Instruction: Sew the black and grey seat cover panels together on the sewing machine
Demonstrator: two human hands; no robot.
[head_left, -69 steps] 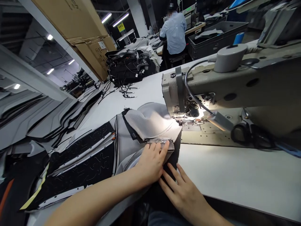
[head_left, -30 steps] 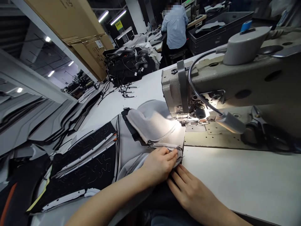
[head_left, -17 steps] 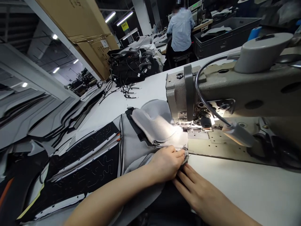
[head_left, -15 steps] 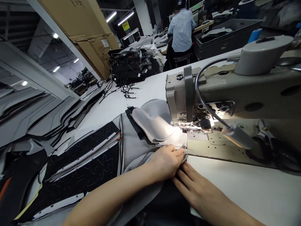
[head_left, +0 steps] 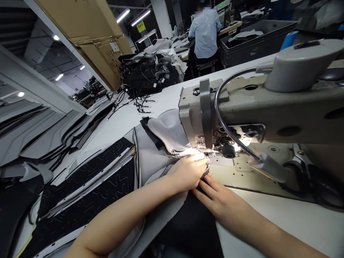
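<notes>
My left hand (head_left: 189, 171) is curled with its fingers pinched on the edge of a grey mesh fabric piece (head_left: 166, 130), right at the presser foot of the sewing machine (head_left: 268, 107). Just below and to the right, my right hand (head_left: 215, 195) lies flat with fingers stretched out, pressing on the dark fabric (head_left: 193, 229) that hangs over the table edge. A gooseneck lamp (head_left: 264, 166) lights the needle area. The folded grey piece is humped up to the left of the machine head.
Black quilted panels (head_left: 88, 193) lie left of my arm. Stacks of grey cut pieces (head_left: 34, 136) fill the far left. A pile of dark bundles (head_left: 147, 77) and cardboard boxes (head_left: 91, 28) stand at the back. A person in a light blue shirt (head_left: 205, 34) sits beyond, back turned.
My left hand went from flat on the fabric to pinching its edge, and both hands slid the fabric forward up to the needle. The camera moved closer to the machine.
</notes>
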